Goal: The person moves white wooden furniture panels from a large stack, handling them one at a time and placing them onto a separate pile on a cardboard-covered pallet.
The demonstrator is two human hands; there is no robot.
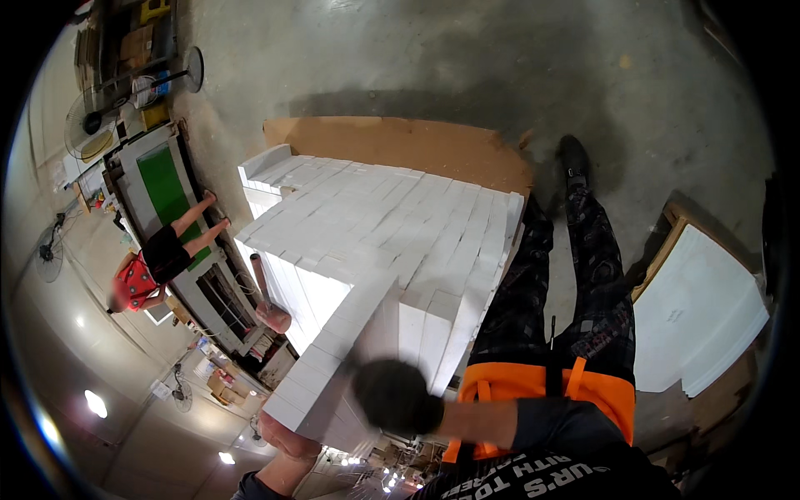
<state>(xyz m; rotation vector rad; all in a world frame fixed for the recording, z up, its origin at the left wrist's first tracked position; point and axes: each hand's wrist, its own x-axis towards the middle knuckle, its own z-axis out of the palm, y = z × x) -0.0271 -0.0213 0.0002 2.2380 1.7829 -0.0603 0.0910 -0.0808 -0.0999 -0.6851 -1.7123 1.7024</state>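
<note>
A broad block of closely packed white boxes (350, 217) stands in front of me, its top face made of narrow strips side by side. A raised row of white boxes (321, 375) runs from its near side toward the lower left. My right hand (393, 397), in a black glove, is beside this row and blurred; its fingers are not distinct. My bare left forearm (290, 462) comes up from the lower edge to the row's lower-left end. The fingers of my left hand are hidden behind the boxes.
Brown cardboard (392, 142) lies beneath the stack. At the right stands a white sheet stack (700, 308). Left of the boxes is a brown rod with a rounded end (273, 317), its kind unclear. Farther left, a person (150, 267) stands by a green-topped table (162, 179), near a fan (92, 123).
</note>
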